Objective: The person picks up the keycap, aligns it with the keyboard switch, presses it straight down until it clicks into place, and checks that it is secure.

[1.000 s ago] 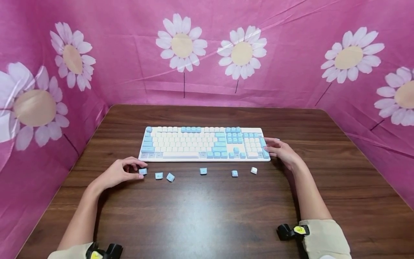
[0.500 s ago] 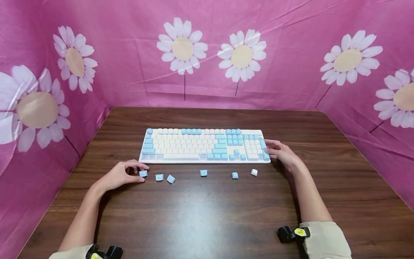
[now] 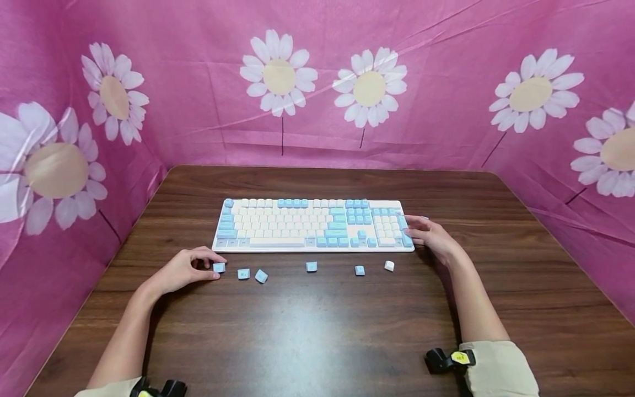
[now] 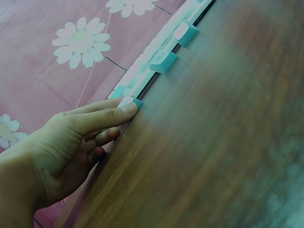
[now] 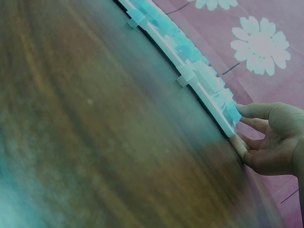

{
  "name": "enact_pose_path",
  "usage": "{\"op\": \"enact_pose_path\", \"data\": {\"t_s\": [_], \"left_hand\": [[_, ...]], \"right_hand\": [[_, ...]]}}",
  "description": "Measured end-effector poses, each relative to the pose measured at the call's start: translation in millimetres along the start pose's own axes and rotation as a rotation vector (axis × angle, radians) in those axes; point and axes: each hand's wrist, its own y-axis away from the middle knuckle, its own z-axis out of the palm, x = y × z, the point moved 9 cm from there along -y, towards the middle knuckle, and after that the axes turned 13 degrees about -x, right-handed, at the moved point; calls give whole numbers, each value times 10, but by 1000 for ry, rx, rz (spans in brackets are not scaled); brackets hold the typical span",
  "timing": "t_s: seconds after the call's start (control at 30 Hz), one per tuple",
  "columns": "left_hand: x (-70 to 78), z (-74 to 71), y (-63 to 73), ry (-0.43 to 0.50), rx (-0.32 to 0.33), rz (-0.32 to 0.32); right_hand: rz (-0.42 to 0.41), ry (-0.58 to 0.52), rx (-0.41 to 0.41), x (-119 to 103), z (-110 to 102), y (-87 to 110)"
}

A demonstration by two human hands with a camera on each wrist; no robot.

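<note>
A white and light-blue keyboard [image 3: 283, 220] lies on the wooden table, with bare key positions along its bottom row at the left. Just in front of its left corner, my left hand [image 3: 186, 270] has thumb and fingertips around a light-blue keycap [image 3: 219, 267]; the left wrist view shows the thumb against that keycap [image 4: 126, 101]. At the opposite end my right hand [image 3: 431, 237] holds the keyboard's right edge, thumb on the blue end key [image 5: 233, 113] and fingers at the side and below. More blue keycaps [image 3: 243, 274] and one white keycap [image 3: 389, 266] lie in a loose row before the keyboard.
The brown wooden table [image 3: 302, 331] extends in front of and behind the keyboard. A pink cloth with daisies [image 3: 317, 127] hangs around its back and sides. Black wrist cameras [image 3: 448, 359] sit at both beige sleeves.
The head view has shifted slightly. My left thumb and fingers stay around the leftmost keycap, and my right hand stays on the keyboard's edge. The loose keycaps keep their places.
</note>
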Motion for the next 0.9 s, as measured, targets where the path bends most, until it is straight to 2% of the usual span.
{"op": "enact_pose_path", "data": {"t_s": [0.2,0.6,0.9], "left_hand": [[-9,-3,0,-11,6,11],[0,-37,-9,-24,0,-27],[25,-65,3,-48,63,6]], "right_hand": [[14,-7,9,32,-11,-4],[8,-4,-5,-32,2,10],[12,0,-8,-13,4,8]]}}
